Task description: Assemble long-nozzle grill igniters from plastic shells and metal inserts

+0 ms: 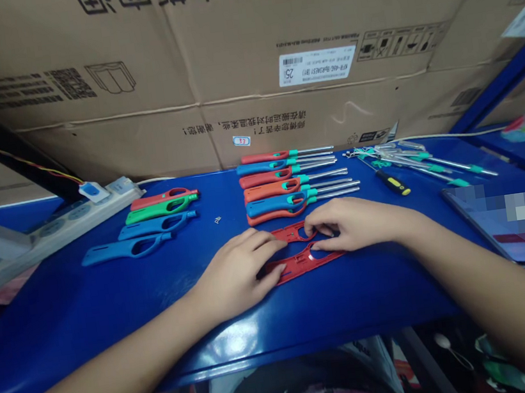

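Two red plastic handle halves lie side by side on the blue table, inner faces up: the far half [291,232] and the near half [295,267]. My left hand [241,271] rests over their left ends, fingers on the far half and thumb on the near one. At their right ends, my right hand [343,223] has its fingers on the far half and its thumb on the near half, by the trigger openings. Both hands have fingers and thumb apart, touching the two halves. The fingers partly cover the ends of both pieces.
Beyond my hands is a stack of assembled lighters [276,205]. Several handles [150,227] lie left, near a power strip [54,230]. Metal rods [422,162], a screwdriver [392,182] and a tablet [499,226] are right. Cardboard [138,135] stands behind the blue table [205,352].
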Demonstrator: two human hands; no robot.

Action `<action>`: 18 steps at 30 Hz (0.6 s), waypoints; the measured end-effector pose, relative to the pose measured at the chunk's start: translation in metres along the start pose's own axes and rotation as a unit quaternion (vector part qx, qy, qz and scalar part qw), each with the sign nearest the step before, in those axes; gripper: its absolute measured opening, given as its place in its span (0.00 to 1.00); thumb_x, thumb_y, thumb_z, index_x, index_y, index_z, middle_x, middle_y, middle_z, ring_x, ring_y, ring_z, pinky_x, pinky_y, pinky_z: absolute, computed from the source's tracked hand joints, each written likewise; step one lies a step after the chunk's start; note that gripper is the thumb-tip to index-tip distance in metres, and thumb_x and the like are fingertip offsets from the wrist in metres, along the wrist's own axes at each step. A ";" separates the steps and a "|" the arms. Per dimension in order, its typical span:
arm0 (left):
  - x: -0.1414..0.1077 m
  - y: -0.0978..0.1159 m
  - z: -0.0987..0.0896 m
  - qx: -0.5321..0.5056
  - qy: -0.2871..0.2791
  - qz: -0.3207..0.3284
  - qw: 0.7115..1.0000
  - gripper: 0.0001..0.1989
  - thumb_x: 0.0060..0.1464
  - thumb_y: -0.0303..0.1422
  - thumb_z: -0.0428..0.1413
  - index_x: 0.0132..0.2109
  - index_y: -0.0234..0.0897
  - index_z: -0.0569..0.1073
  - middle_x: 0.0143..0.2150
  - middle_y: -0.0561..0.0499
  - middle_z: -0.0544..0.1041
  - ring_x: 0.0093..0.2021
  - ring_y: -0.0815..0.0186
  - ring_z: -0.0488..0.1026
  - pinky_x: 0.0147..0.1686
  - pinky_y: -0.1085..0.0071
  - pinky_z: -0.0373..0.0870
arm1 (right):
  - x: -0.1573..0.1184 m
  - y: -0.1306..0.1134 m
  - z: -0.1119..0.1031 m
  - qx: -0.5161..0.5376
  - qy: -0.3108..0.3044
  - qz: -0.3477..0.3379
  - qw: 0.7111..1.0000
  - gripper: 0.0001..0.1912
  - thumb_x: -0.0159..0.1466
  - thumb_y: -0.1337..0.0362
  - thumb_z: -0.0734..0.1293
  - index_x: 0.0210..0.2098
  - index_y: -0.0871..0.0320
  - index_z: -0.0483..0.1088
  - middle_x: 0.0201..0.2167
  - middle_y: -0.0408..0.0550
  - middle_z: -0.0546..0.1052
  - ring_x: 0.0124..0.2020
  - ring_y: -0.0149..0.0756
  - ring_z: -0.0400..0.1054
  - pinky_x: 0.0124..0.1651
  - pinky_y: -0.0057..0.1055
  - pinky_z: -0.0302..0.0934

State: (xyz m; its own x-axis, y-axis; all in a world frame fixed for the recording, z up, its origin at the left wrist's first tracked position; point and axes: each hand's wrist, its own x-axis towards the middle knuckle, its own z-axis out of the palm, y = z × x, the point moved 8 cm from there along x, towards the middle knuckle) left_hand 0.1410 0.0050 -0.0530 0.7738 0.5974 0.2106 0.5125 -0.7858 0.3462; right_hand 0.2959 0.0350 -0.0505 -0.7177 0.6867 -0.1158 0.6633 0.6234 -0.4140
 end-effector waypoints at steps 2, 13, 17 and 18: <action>0.001 -0.005 0.000 -0.014 0.011 -0.008 1.000 0.17 0.65 0.33 0.55 0.59 0.39 0.73 0.53 0.45 0.78 0.54 0.55 0.73 0.54 0.56 0.73 | 0.000 -0.001 0.000 -0.004 0.006 -0.009 1.000 0.08 0.63 0.62 0.70 0.41 0.56 0.74 0.27 0.40 0.71 0.27 0.29 0.62 0.29 0.26 0.51; 0.004 -0.016 -0.004 -0.022 0.030 -0.015 0.999 0.12 0.65 0.33 0.55 0.51 0.38 0.80 0.48 0.46 0.79 0.50 0.58 0.75 0.51 0.60 0.74 | -0.003 -0.007 -0.009 -0.077 0.063 -0.048 0.994 0.09 0.67 0.60 0.68 0.42 0.54 0.81 0.40 0.46 0.78 0.34 0.33 0.72 0.34 0.29 0.57; 0.002 -0.016 -0.006 -0.016 0.025 -0.017 0.999 0.13 0.65 0.34 0.55 0.52 0.38 0.80 0.50 0.46 0.79 0.51 0.58 0.75 0.51 0.59 0.74 | -0.004 -0.008 -0.008 -0.071 0.049 -0.045 0.995 0.08 0.67 0.62 0.69 0.40 0.54 0.81 0.38 0.44 0.78 0.33 0.31 0.72 0.33 0.28 0.57; 0.001 -0.015 -0.007 -0.014 0.024 -0.019 0.999 0.13 0.65 0.34 0.55 0.52 0.37 0.80 0.50 0.45 0.79 0.51 0.58 0.74 0.52 0.59 0.74 | -0.005 -0.009 -0.009 -0.065 0.047 -0.045 0.996 0.08 0.67 0.62 0.68 0.40 0.55 0.81 0.38 0.44 0.78 0.33 0.30 0.72 0.33 0.28 0.57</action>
State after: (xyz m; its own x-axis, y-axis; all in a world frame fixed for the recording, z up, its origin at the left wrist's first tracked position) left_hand 0.1316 0.0190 -0.0517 0.7350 0.6339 0.2406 0.5293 -0.7582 0.3808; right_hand 0.2952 0.0296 -0.0387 -0.7560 0.6546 0.0043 0.6241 0.7226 -0.2972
